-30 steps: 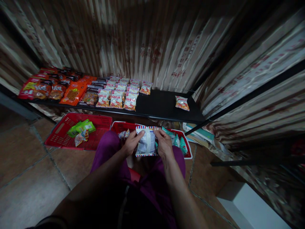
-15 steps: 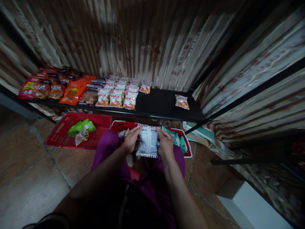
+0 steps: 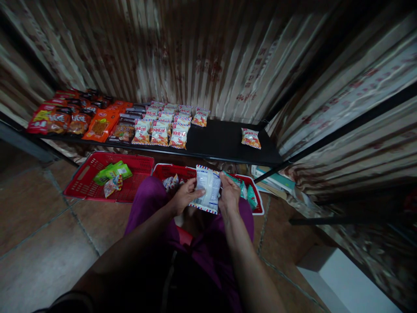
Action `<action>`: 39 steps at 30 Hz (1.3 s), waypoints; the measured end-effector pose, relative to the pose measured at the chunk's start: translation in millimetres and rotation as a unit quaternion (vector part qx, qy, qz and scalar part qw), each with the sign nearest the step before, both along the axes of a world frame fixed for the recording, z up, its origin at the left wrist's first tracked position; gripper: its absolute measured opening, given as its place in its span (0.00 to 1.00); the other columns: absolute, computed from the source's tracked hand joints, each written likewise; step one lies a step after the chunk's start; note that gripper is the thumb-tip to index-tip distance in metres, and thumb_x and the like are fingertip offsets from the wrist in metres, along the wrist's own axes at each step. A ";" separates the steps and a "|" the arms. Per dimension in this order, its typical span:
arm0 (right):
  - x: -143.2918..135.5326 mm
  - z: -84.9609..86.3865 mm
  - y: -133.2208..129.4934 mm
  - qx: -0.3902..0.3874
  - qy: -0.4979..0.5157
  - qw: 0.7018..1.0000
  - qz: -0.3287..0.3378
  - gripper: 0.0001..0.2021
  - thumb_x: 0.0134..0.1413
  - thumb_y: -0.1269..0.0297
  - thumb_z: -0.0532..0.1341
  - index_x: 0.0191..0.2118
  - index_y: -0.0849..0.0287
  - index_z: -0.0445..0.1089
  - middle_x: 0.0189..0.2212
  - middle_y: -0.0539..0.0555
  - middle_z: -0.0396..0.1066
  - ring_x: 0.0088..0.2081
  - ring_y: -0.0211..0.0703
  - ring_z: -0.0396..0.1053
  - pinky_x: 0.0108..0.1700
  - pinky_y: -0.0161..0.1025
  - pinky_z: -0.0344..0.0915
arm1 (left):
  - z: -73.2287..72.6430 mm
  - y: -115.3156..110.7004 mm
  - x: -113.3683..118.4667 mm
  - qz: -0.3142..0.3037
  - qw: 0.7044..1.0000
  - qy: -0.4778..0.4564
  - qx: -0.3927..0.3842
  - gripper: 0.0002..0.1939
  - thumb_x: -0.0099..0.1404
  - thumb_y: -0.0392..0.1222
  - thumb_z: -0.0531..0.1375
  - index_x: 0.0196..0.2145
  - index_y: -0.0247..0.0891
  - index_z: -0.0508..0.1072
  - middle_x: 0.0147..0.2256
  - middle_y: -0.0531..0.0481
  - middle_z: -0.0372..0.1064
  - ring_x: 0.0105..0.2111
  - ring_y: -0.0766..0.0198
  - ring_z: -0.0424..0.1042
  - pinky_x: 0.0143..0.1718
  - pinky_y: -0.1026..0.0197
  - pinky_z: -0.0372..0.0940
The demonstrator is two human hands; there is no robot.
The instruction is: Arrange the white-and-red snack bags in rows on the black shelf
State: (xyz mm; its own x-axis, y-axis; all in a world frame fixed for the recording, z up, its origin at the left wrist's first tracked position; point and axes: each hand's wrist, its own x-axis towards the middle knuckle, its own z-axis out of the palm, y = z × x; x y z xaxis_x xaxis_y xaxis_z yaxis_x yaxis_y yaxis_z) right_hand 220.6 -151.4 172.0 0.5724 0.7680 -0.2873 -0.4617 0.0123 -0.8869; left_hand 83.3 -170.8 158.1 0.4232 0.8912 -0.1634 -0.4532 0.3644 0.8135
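Forearms [image 3: 241, 243] forward, fingers [image 3: 191, 187] bent inward

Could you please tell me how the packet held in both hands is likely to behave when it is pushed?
The packet will probably yield rather than stay stiff, since it looks like a thin film pouch. It may slip a little, as its surface looks glossy. It seems unlikely to roll, because its striped ends look flat.

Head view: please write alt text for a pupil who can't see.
The left hand and right hand hold a snack packet near a red basket. Behind, a black shelf carries grouped snacks, with one packet apart at right.
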 end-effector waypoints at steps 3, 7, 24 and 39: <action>0.3 0.1 1.3 0.002 0.005 1.000 -0.008 0.13 0.27 0.59 0.72 0.24 0.60 0.74 0.20 0.46 0.74 0.21 0.34 0.67 0.25 0.32 0.65 | 0.2 -1.3 3.3 0.027 1.000 0.013 -0.002 0.32 0.44 0.44 0.71 0.47 0.36 0.68 0.44 0.42 0.72 0.41 0.57 0.72 0.44 0.57 0.64; 1.3 0.5 3.2 0.008 0.008 1.000 -0.029 0.12 0.29 0.60 0.71 0.23 0.61 0.73 0.19 0.45 0.72 0.20 0.33 0.67 0.25 0.31 0.65 | -0.9 -5.1 8.6 0.054 0.998 0.036 0.013 0.26 0.46 0.47 0.69 0.42 0.33 0.71 0.41 0.43 0.73 0.39 0.58 0.72 0.42 0.58 0.65; -3.2 0.7 -2.1 -0.005 -0.018 0.997 0.076 0.14 0.37 0.51 0.68 0.28 0.57 0.74 0.23 0.46 0.74 0.25 0.35 0.69 0.28 0.31 0.65 | -11.4 -4.8 8.4 0.157 0.985 0.064 -0.020 0.25 0.50 0.50 0.65 0.43 0.33 0.72 0.31 0.48 0.73 0.27 0.66 0.70 0.31 0.65 0.64; 0.1 -17.1 1.2 -0.026 -0.050 0.991 0.118 0.21 0.30 0.55 0.70 0.34 0.59 0.74 0.29 0.51 0.76 0.30 0.41 0.71 0.35 0.40 0.69 | -4.5 5.3 5.1 0.165 0.983 0.040 -0.067 0.28 0.43 0.53 0.68 0.39 0.33 0.73 0.29 0.48 0.74 0.29 0.63 0.72 0.34 0.60 0.66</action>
